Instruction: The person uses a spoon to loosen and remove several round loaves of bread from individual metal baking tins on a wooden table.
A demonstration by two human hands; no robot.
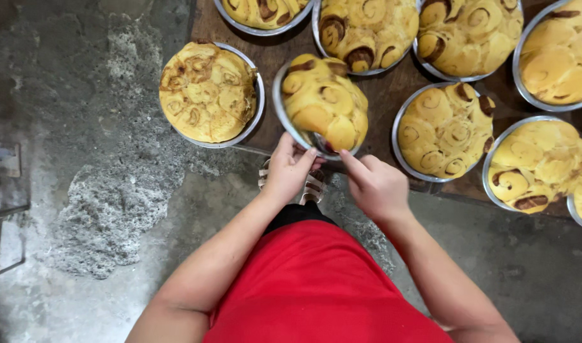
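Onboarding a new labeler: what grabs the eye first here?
The tilted round pan of swirled yellow buns at centre, held at its lower rim by the left hand and right hand. Around it, more bun pans crowd a wooden board; one darker-topped pan overhangs its left edge.

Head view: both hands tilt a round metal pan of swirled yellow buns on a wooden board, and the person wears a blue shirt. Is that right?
Not quite. The head view shows a red shirt, not blue. The left hand and right hand do tilt the pan of buns on the wooden board.
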